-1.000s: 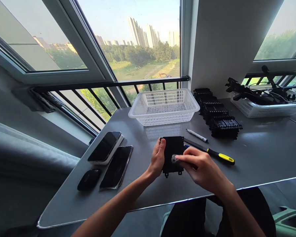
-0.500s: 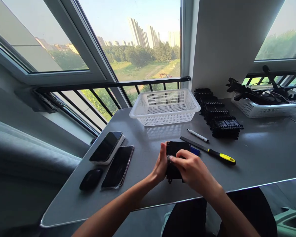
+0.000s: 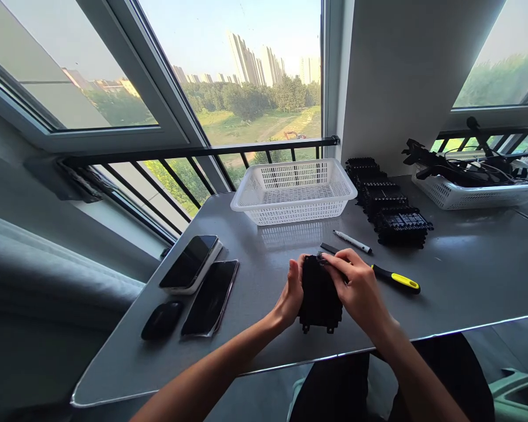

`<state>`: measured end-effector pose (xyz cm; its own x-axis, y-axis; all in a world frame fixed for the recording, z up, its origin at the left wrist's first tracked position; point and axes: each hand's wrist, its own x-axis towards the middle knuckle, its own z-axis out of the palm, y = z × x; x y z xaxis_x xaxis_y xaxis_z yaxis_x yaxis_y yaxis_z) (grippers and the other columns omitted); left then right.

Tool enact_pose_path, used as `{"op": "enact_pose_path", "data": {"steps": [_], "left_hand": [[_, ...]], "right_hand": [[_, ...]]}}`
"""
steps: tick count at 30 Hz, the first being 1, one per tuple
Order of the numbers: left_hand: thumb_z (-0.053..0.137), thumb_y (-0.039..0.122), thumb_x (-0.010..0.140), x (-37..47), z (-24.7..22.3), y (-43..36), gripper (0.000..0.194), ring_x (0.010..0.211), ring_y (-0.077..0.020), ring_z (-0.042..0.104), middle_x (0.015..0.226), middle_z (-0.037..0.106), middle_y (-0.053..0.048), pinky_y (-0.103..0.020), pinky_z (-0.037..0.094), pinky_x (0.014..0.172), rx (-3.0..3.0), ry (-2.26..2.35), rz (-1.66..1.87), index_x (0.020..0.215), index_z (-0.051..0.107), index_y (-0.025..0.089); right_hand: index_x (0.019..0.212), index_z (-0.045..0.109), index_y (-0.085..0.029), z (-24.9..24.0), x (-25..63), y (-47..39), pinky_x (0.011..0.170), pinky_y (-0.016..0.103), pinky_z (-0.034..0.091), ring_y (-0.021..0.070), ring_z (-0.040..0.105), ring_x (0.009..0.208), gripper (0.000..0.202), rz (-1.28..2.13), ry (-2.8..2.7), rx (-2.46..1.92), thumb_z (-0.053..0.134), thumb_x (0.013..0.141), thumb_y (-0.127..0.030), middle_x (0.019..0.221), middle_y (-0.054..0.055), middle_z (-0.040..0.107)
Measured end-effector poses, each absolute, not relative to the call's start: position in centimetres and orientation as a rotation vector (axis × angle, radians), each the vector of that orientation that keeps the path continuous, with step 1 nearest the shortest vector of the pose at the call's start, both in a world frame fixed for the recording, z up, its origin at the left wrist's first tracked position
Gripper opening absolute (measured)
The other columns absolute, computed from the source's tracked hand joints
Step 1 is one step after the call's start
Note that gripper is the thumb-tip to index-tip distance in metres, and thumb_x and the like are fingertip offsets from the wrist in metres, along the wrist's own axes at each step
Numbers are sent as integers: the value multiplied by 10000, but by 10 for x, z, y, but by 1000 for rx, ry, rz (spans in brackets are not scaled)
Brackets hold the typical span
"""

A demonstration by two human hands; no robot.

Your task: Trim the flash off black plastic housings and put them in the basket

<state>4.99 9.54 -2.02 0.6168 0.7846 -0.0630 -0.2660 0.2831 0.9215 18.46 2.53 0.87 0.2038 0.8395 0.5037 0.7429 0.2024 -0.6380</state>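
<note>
My left hand (image 3: 291, 296) grips the left edge of a flat black plastic part (image 3: 320, 296), thumb up along its side. The part is tilted above the table and has small tabs at its near end. My right hand (image 3: 356, 287) pinches a small dark grey wad (image 3: 321, 258) against the top edge of the part. What the wad is made of is too small to tell. Behind my right hand lies a file with a black and yellow handle (image 3: 398, 278), its blade partly hidden. A white marker pen (image 3: 352, 241) rests just beyond it.
A white plastic basket (image 3: 293, 205) stands at the back. Stacks of black plastic parts (image 3: 400, 223) are right of it, then another basket (image 3: 462, 199) with black gear and cables. Two phones (image 3: 211, 299) (image 3: 188, 262) and a black rounded case (image 3: 162, 320) lie left on the grey table (image 3: 255, 351).
My right hand has moved up and right with the wad, from the part's left side to its top edge. The blue item beside the part is now hidden.
</note>
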Motion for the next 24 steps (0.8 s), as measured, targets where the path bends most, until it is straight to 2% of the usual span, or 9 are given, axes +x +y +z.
{"op": "enact_pose_path", "data": {"steps": [4, 8, 11, 13, 16, 19, 24], "left_hand": [[407, 813, 734, 50, -25, 95, 727, 997, -256, 625, 940, 701, -66, -315, 482, 874, 1182, 597, 746, 1032, 645, 193], [363, 836, 735, 51, -22, 104, 764, 962, -249, 643, 935, 708, -62, -326, 502, 829, 1033, 648, 763, 1070, 622, 200], [414, 811, 742, 53, -19, 112, 730, 972, -257, 651, 958, 717, -79, -341, 511, 824, 916, 655, 781, 1069, 616, 190], [509, 705, 787, 55, -17, 117, 595, 1013, -243, 641, 1016, 713, -81, -341, 497, 871, 874, 636, 828, 1066, 601, 187], [660, 449, 797, 56, -17, 121, 352, 1025, -169, 624, 1071, 695, -31, -308, 458, 940, 803, 627, 996, 1034, 553, 211], [717, 310, 748, 56, -15, 123, 305, 945, -134, 631, 986, 691, 9, -306, 459, 930, 784, 622, 1080, 969, 527, 219], [740, 223, 673, 53, -12, 120, 303, 822, -135, 632, 849, 674, 10, -291, 476, 860, 808, 659, 1017, 923, 573, 186]], "right_hand": [[1200, 658, -225, 9, 177, 25, 800, 346, 493, 206, 601, 875, 306, 125, -1687, -1562, 466, 963, -198, 975, 78, 634], [1054, 722, -261, 14, 173, 15, 710, 284, 466, 162, 607, 769, 270, 297, -1974, -1522, 525, 919, -137, 890, 36, 650], [954, 748, -267, 20, 177, 6, 670, 267, 442, 141, 604, 698, 261, 426, -2135, -1445, 568, 867, -100, 819, 9, 657], [941, 742, -259, 25, 182, 3, 686, 268, 451, 142, 617, 710, 223, 495, -2039, -1427, 568, 874, -136, 838, 9, 667], [986, 686, -229, 30, 189, 3, 736, 273, 471, 162, 637, 814, 178, 504, -1667, -1490, 530, 907, -194, 937, 26, 669], [997, 615, -212, 26, 191, 8, 737, 295, 474, 186, 628, 865, 135, 485, -1407, -1595, 507, 916, -223, 942, 38, 657], [980, 570, -195, 3, 185, 23, 757, 338, 487, 206, 610, 866, 147, 496, -1223, -1612, 472, 933, -294, 934, 62, 632]]}}
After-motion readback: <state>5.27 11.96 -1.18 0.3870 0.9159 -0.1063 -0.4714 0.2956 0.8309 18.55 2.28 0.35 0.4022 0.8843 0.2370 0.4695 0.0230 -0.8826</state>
